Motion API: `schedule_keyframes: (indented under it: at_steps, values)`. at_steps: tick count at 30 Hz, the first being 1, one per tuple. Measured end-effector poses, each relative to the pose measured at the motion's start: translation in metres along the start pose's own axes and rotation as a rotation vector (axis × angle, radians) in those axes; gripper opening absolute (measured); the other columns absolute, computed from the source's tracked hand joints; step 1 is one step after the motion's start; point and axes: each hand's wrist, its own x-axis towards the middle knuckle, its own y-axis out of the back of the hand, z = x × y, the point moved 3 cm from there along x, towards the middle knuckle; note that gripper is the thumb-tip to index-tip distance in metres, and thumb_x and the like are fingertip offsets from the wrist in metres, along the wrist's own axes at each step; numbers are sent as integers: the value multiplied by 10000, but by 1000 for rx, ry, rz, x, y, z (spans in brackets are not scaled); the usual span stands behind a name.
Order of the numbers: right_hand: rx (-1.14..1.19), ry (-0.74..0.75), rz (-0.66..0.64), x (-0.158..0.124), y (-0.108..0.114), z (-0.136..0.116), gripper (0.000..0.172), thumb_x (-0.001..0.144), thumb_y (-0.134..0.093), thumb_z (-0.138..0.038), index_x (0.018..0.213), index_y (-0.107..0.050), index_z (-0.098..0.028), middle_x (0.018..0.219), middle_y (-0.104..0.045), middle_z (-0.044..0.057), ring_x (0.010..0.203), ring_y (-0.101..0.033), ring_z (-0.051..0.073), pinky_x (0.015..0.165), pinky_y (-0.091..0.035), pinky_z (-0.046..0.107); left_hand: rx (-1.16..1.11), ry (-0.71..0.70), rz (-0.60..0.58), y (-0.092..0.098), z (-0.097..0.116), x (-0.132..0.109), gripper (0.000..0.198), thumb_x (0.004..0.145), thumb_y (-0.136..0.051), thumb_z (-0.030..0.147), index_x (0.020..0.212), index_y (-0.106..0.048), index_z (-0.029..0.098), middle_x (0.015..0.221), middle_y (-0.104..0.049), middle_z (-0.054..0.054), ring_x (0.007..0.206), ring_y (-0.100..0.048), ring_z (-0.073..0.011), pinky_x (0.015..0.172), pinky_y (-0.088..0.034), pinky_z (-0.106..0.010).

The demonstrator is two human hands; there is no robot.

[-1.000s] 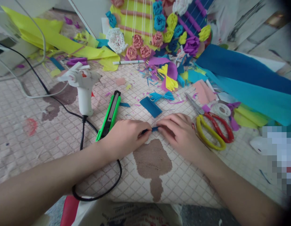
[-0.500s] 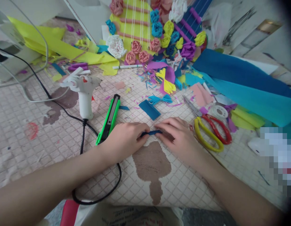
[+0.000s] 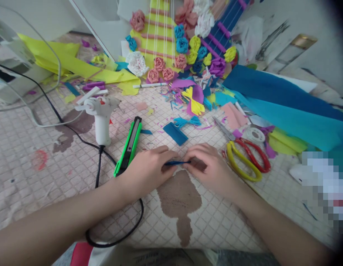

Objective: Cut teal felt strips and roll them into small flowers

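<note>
Between my two hands is a narrow, dark blue strip of folded crepe paper point(image 3: 175, 162), seen nearly edge-on. My left hand point(image 3: 150, 168) pinches its left end, and my right hand point(image 3: 207, 166) pinches the right end between thumb and fingers. Just beyond the fingers lies a flat blue rectangle of paper point(image 3: 175, 133). A light blue paper bow point(image 3: 187, 121) rests behind that piece. By my left wrist is a green utility knife point(image 3: 129, 146). Scissors with yellow and red handles point(image 3: 245, 159) lie to the right of my right hand.
A white glue gun point(image 3: 102, 122) stands at left, its black cord looping under my left forearm. Flower-decorated paper guitars point(image 3: 160, 40) stand at the back. Paper scraps, a yellow bow point(image 3: 193, 101), a tape roll point(image 3: 254, 135) and blue crepe sheets point(image 3: 285, 96) lie around.
My fingers have shifted slightly on the dark blue strip, which now looks thinner and straighter. The right hand's fingers are more curled. The whole view has tilted a little.
</note>
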Motion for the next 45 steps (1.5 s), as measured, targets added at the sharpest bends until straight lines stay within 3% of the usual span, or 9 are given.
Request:
schedule_keyframes:
  at_steps: [4,8,16,28,45]
  values:
    - [76,-36,30,-2,1,1,68,807,-605,-154,840,-596,-213,818,-654,11,801,-585,180,774,-427,365,-18,-16,4,1,0,-1,151,838,-534,191,883,-678,186,749,-607,-14,670,-577,-131,597,-445,-234]
    - [108,-9,67,-3,2,2,187,809,-621,-179,990,-613,-225,932,-683,37,864,-604,202,802,-445,396,-91,-14,34,4,1,-2,144,829,-550,161,842,-692,175,705,-598,-12,649,-563,-123,569,-430,-225]
    - [172,8,39,-2,3,1,97,836,-593,-167,909,-647,-201,855,-682,34,849,-598,194,807,-439,408,-185,-30,104,5,3,-3,249,839,-588,273,1070,-659,213,806,-645,-27,716,-579,-136,646,-457,-255]
    - [266,-21,33,-2,4,-4,48,812,-637,-223,831,-660,-185,802,-684,20,804,-601,181,760,-438,358,-261,-65,168,9,6,-4,122,837,-590,172,886,-701,177,667,-607,13,569,-488,-84,571,-408,-206]
    - [258,37,102,-3,7,-2,57,798,-664,-203,753,-669,-168,728,-682,7,730,-592,153,728,-416,332,-236,-51,158,7,5,-5,141,832,-602,194,748,-706,152,573,-550,23,527,-465,-69,507,-336,-198]
